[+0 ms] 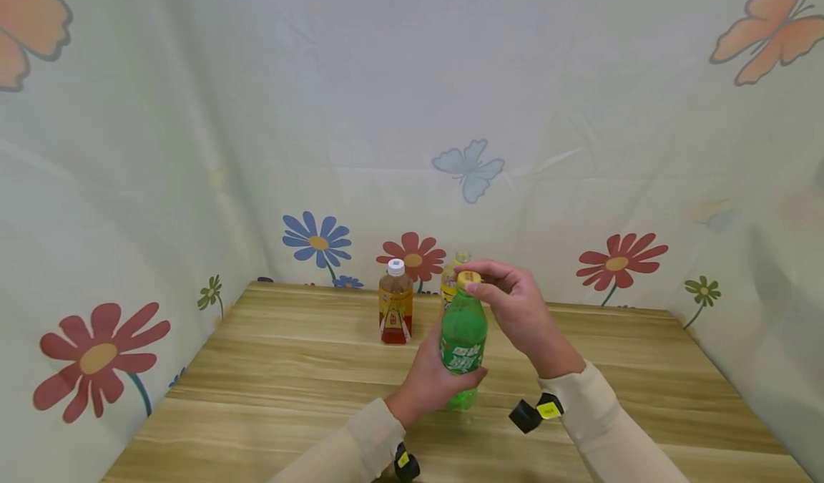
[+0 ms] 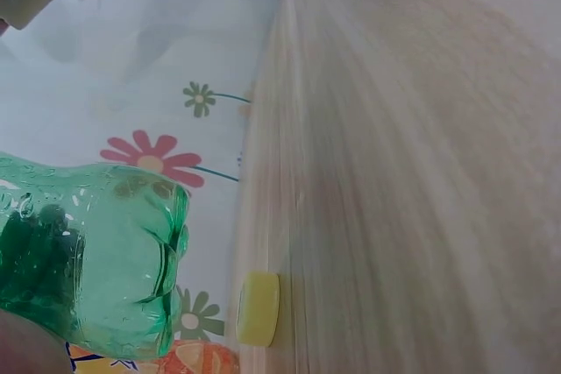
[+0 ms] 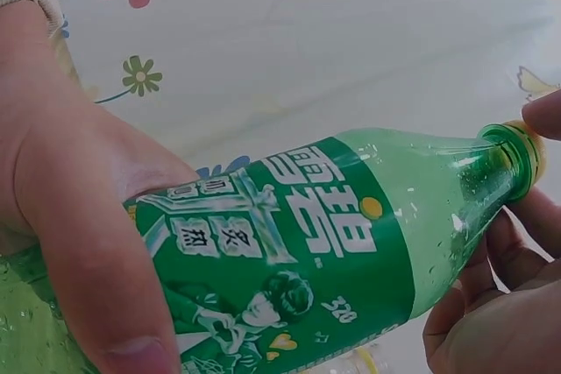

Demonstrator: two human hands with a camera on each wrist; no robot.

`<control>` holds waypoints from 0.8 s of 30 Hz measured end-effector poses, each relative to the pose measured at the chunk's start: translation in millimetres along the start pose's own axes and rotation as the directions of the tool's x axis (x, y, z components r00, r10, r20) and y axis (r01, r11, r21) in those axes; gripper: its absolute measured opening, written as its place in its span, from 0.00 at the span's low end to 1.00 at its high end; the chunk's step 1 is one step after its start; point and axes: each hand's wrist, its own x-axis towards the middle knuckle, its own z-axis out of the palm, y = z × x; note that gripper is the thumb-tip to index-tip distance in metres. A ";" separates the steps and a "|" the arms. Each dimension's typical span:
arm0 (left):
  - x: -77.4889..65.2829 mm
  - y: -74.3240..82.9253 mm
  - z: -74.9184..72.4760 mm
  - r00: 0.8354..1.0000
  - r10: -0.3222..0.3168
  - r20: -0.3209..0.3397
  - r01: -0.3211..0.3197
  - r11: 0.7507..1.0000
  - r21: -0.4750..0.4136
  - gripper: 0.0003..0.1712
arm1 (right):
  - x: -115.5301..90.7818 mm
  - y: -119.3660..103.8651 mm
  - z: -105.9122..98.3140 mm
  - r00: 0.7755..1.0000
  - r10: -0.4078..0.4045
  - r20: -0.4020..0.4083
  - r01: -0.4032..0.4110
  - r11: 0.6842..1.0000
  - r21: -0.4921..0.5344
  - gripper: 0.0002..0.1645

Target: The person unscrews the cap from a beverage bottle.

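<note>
A green soda bottle (image 1: 463, 340) with a green label and a yellow cap (image 1: 469, 278) is held above the wooden table (image 1: 290, 368). My left hand (image 1: 430, 381) grips its lower body; the thumb lies across the label (image 3: 298, 243). My right hand (image 1: 515, 304) pinches the yellow cap (image 3: 531, 148) with its fingertips. In the left wrist view the bottle's base (image 2: 96, 256) shows at the lower left.
An amber drink bottle (image 1: 395, 313) with a white cap stands behind on the table, beside a yellow-labelled bottle (image 1: 450, 283) partly hidden by the green one. A small yellow object (image 2: 259, 307) lies at the table's edge. Flower-patterned cloth walls (image 1: 193, 147) surround the table.
</note>
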 end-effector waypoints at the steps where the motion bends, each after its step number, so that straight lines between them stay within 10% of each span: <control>1: 0.1 -0.1 0.0 1.000 0.000 0.000 0.000 1.000 0.000 0.47 | 0.0 0.1 0.0 1.000 -0.001 0.000 0.001 1.000 -0.005 0.16; 10: -1.0 -0.3 -0.7 1.000 -0.017 -0.003 0.017 1.000 0.013 0.47 | 1.1 1.6 -0.6 1.000 -0.001 -0.015 0.000 0.999 -0.041 0.17; 24: -1.3 -2.2 0.8 1.000 0.001 -0.008 -0.001 1.000 0.025 0.46 | -4.0 -11.6 14.3 0.945 0.068 -0.320 -0.150 0.959 -0.239 0.26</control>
